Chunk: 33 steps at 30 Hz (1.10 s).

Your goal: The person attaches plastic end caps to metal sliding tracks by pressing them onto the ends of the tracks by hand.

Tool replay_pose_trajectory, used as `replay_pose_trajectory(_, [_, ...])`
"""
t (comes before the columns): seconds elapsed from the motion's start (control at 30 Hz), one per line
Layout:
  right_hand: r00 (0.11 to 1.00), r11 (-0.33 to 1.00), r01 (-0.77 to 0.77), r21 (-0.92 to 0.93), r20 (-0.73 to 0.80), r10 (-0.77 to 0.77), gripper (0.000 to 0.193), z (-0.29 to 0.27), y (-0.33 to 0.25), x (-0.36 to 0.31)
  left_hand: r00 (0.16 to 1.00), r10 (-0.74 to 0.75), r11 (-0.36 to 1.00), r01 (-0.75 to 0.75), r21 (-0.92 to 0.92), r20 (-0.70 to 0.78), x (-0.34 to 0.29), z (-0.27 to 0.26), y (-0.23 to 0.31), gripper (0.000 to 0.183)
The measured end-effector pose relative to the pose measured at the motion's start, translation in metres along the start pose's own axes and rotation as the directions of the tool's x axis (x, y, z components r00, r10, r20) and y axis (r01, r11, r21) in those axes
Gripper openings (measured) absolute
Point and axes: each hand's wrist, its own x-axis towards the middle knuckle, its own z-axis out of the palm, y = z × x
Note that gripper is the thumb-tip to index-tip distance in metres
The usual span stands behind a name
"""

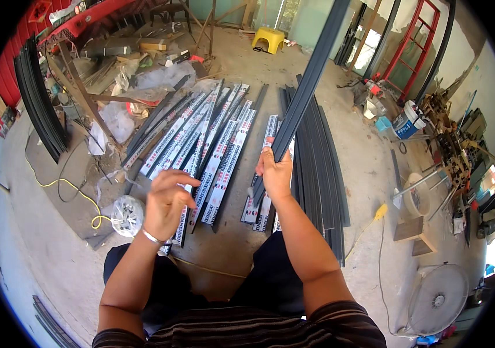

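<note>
My right hand (275,173) is wrapped round a long dark grey metal profile (305,87), which slants up and away to the top of the view. Its lower end hangs just above several film-covered profiles (249,209). My left hand (169,197), a band at its wrist, hovers over the left pile with its fingers curled but apart and nothing in them. Under it lie several profiles in printed white film (224,168), fanned out lengthwise on the floor. A stack of bare dark profiles (317,174) lies right of my right hand.
At left are a plastic-wrapped roll (127,214), a yellow cord (79,188) and leaning black strips (38,104). A yellow stool (269,39) stands far off. On the right are a white bucket (408,120), a wooden block (414,235) and a round fan (439,298).
</note>
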Motion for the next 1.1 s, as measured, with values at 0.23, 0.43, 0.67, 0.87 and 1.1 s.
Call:
replay_pose_trajectory(0.23, [0.926,0.769,0.376,-0.517,0.186,-0.329,0.021,-0.008,-0.018,-0.008,0.917,0.375,0.592,-0.124,0.796,-0.136,0.026,-0.115,0.071,0.069])
replay_pose_trajectory(0.43, [0.8,0.476,0.6,-0.643,0.489,-0.348,0.031,-0.011,-0.02,-0.015,0.982,0.154,-0.014,-0.11,0.994,0.111,-0.002,-0.226,0.048,0.096])
replay_pose_trajectory(0.67, [0.584,0.214,0.807,-0.551,0.686,-0.434,0.035,-0.019,-0.031,-0.015,0.911,-0.379,0.258,0.276,0.926,-0.166,-0.15,-0.361,-0.024,0.029])
replay_pose_trajectory(0.87, [0.687,0.316,0.64,-0.7,0.338,-0.644,0.066,-0.003,-0.042,-0.014,0.919,-0.229,0.256,0.375,0.891,-0.321,-0.138,-0.3,-0.046,0.02])
replay_pose_trajectory(1.1, [0.711,0.563,0.684,-0.463,0.597,-0.372,0.054,0.028,-0.005,-0.045,0.774,-0.346,0.823,0.522,0.226,-0.53,0.027,-0.18,-0.027,0.028])
